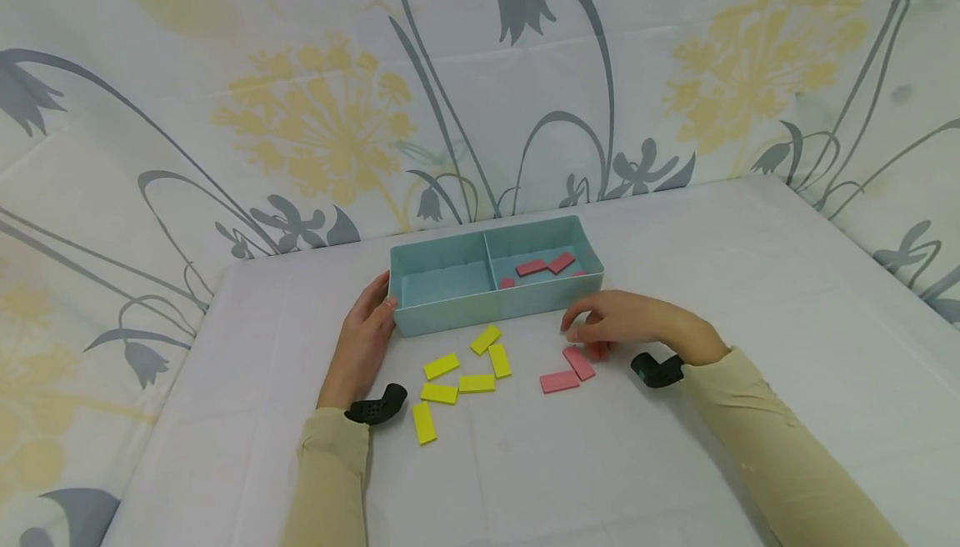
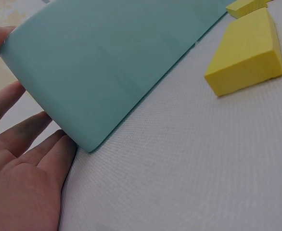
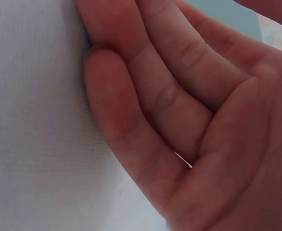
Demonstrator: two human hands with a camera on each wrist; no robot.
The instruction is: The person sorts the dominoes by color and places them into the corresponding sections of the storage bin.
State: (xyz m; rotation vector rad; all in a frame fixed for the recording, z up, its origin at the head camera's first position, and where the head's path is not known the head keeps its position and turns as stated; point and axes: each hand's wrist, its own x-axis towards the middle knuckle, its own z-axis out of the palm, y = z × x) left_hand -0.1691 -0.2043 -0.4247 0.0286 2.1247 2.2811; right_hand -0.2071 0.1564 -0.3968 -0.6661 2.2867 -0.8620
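Note:
A light blue box (image 1: 465, 309) with two compartments stands on the table. My left hand (image 1: 362, 347) touches its left end, thumb at the front corner; in the left wrist view the fingers of this left hand (image 2: 23, 163) lie against the end wall. My right hand (image 1: 618, 318) is in front of the box's right part, fingers bent, with no block visible between thumb and index finger. Close below it lie a pink block (image 1: 559, 382) and a second pink block (image 1: 578, 363). In the right wrist view the right hand's fingers (image 3: 114, 91) curl down to the cloth; some fingertips are hidden.
Several yellow blocks lie before the box, among them one yellow block (image 1: 423, 424) nearest my left sleeve. Several pink blocks, such as this pink block (image 1: 531, 268), lie in the right compartment. A divider (image 1: 491, 259) separates it from the left one. Flowered cloth (image 1: 465, 72) hangs behind.

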